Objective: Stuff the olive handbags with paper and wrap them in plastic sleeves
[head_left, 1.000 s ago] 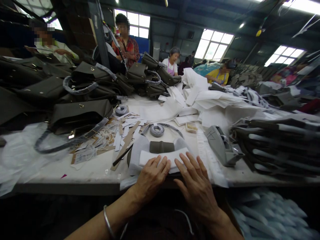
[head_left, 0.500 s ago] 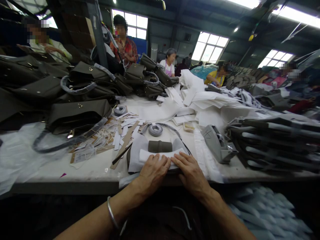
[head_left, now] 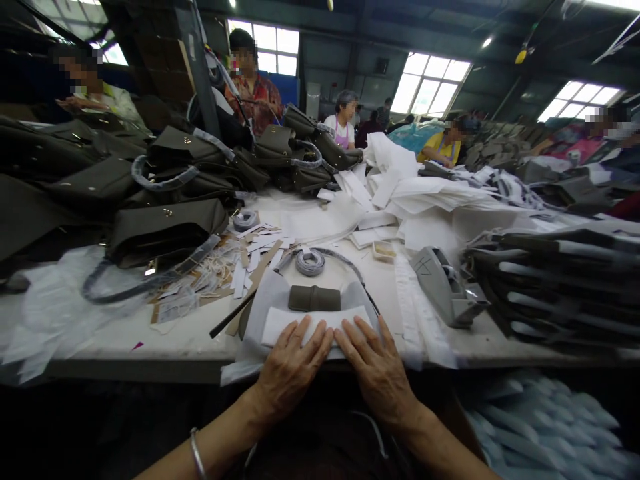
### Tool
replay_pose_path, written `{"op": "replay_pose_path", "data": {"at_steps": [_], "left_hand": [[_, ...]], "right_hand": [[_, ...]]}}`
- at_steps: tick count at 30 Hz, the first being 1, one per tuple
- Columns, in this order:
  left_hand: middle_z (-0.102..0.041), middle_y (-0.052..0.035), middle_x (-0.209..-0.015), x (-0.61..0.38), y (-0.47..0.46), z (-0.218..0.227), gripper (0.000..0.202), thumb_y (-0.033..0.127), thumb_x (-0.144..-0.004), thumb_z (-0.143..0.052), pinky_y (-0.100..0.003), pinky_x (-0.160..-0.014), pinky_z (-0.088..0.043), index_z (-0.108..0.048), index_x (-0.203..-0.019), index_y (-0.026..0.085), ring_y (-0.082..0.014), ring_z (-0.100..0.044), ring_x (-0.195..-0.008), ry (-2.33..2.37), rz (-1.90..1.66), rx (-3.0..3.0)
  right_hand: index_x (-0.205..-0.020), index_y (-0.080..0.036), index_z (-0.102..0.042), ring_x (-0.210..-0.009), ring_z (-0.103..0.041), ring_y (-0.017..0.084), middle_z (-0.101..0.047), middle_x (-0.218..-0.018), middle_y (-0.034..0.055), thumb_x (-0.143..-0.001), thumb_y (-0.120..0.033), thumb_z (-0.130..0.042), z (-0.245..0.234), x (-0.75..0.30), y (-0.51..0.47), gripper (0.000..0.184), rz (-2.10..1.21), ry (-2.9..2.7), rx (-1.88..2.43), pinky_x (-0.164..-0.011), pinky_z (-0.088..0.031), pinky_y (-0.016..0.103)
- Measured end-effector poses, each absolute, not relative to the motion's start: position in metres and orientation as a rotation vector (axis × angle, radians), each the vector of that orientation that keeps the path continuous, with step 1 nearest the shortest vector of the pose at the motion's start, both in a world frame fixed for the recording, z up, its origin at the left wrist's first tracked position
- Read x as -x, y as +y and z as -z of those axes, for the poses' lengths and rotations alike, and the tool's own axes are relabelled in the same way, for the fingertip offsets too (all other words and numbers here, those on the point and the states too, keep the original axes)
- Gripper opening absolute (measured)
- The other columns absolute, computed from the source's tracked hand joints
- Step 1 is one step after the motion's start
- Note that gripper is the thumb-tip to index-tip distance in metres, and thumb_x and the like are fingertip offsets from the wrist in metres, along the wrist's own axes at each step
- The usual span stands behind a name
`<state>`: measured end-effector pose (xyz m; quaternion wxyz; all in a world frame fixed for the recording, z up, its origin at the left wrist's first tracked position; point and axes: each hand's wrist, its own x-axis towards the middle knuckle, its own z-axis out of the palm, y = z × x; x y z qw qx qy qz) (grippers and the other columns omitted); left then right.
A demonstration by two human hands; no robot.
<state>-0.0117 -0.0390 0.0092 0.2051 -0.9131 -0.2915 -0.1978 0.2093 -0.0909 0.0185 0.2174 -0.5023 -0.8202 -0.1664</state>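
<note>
My left hand (head_left: 295, 360) and my right hand (head_left: 373, 357) lie side by side, fingers stretched out, pressing on a folded white sheet (head_left: 280, 325). Beneath it is a dark olive bag wrapped in thin white tissue (head_left: 263, 297), mostly hidden at the table's front edge. A dark olive flap or tab (head_left: 314, 298) shows on top, just beyond my fingertips. The bag's thin dark strap (head_left: 357, 267) curves behind it. Inside that curve rests a coiled grey wrapped strap (head_left: 310, 262).
Dark handbags (head_left: 165, 230) pile up on the left, near card and paper strips (head_left: 250, 257). White sheets (head_left: 425, 193) are heaped at the back. A grey tape dispenser (head_left: 447, 287) and stacked dark bags (head_left: 560, 287) stand on the right. Several people work behind the table.
My hands have flattened, with fingers spread wider over the white sheet, and the left hand has shifted slightly left. The whole view has shifted a little.
</note>
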Motion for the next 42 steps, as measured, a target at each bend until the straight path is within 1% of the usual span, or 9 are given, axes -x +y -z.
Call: {"op": "replay_pose_path", "data": {"at_steps": [3,7,12,22,28,32,36,38,42], "left_hand": [[-0.052,-0.0064,-0.146,0.008,-0.043,-0.009,0.046,0.013,-0.098,-0.035,-0.047,-0.108,-0.039,-0.048,-0.142,0.017,-0.0289,-0.047,-0.133,-0.815,0.54,2.472],[-0.062,-0.0095,-0.132,-0.002,-0.042,-0.009,0.04,0.017,-0.099,-0.034,-0.044,-0.106,-0.043,-0.056,-0.132,0.013,-0.0284,-0.056,-0.124,-0.785,0.525,2.407],[-0.066,-0.0148,-0.12,-0.014,-0.035,0.0,0.034,0.013,-0.097,-0.038,-0.044,-0.099,-0.047,-0.057,-0.124,0.01,-0.0298,-0.062,-0.115,-0.744,0.517,2.376],[-0.068,-0.014,-0.116,0.0,-0.024,-0.025,0.035,0.01,-0.091,-0.048,-0.041,-0.09,-0.051,-0.055,-0.126,0.011,-0.0284,-0.067,-0.104,-0.663,0.518,2.522],[-0.07,-0.0114,-0.112,-0.019,-0.028,-0.011,0.031,0.009,-0.092,-0.044,-0.041,-0.098,-0.046,-0.059,-0.119,0.012,-0.0268,-0.065,-0.108,-0.803,0.736,2.414],[-0.07,-0.0116,-0.113,-0.028,-0.028,0.003,0.035,0.007,-0.093,-0.039,-0.037,-0.097,-0.046,-0.058,-0.122,0.012,-0.0239,-0.065,-0.107,-0.82,0.766,2.384],[-0.07,-0.0099,-0.109,-0.022,-0.023,0.002,0.034,0.01,-0.097,-0.033,-0.035,-0.092,-0.047,-0.06,-0.118,0.013,-0.0223,-0.065,-0.104,-0.726,0.89,2.434],[-0.07,-0.0096,-0.108,-0.019,-0.022,-0.003,0.036,0.011,-0.098,-0.03,-0.035,-0.091,-0.048,-0.061,-0.117,0.013,-0.0219,-0.065,-0.104,-0.733,0.961,2.454],[-0.072,-0.0068,-0.105,-0.015,-0.02,-0.013,0.04,0.008,-0.099,-0.029,-0.03,-0.097,-0.044,-0.066,-0.112,0.014,-0.0173,-0.065,-0.103,-0.717,1.152,2.389]], "right_hand": [[-0.141,-0.019,-0.051,-0.137,-0.042,0.029,-0.058,-0.141,0.006,-0.092,-0.004,-0.038,-0.01,-0.209,-0.091,0.053,0.518,-2.266,1.398,-0.12,-0.018,0.059],[-0.138,-0.016,-0.052,-0.135,-0.044,0.03,-0.06,-0.139,0.0076,-0.091,-0.005,-0.041,-0.007,-0.205,-0.091,0.05,0.581,-2.252,1.402,-0.119,-0.02,0.059],[-0.138,-0.011,-0.051,-0.133,-0.046,0.033,-0.058,-0.139,0.0156,-0.09,-0.016,-0.052,-0.003,-0.198,-0.09,0.048,0.646,-2.225,1.428,-0.112,-0.035,0.056],[-0.129,-0.015,-0.059,-0.122,-0.057,0.027,-0.068,-0.125,0.011,-0.094,-0.011,-0.043,-0.014,-0.201,-0.076,0.039,0.704,-2.163,1.305,-0.109,-0.041,0.046],[-0.12,-0.009,-0.06,-0.106,-0.066,0.025,-0.071,-0.113,0.0144,-0.089,-0.009,-0.039,-0.026,-0.204,-0.069,0.038,0.557,-2.259,1.166,-0.092,-0.054,0.038],[-0.12,-0.012,-0.06,-0.103,-0.066,0.026,-0.072,-0.112,0.0133,-0.084,-0.009,-0.043,-0.026,-0.205,-0.07,0.04,0.373,-2.217,1.169,-0.092,-0.054,0.039],[-0.12,-0.022,-0.063,-0.101,-0.067,0.025,-0.073,-0.112,0.0065,-0.083,-0.025,-0.06,-0.054,-0.228,-0.058,0.037,-0.207,-2.23,1.309,-0.091,-0.054,0.037],[-0.121,-0.026,-0.063,-0.1,-0.068,0.022,-0.072,-0.114,0.0042,-0.089,-0.034,-0.058,-0.075,-0.253,-0.035,0.034,-0.461,-2.095,1.492,-0.088,-0.055,0.033],[-0.134,-0.018,-0.055,-0.127,-0.054,0.023,-0.059,-0.139,0.0113,-0.096,-0.039,-0.048,-0.093,-0.31,0.038,0.045,-0.152,-1.912,2.0,-0.109,-0.041,0.037]]}}
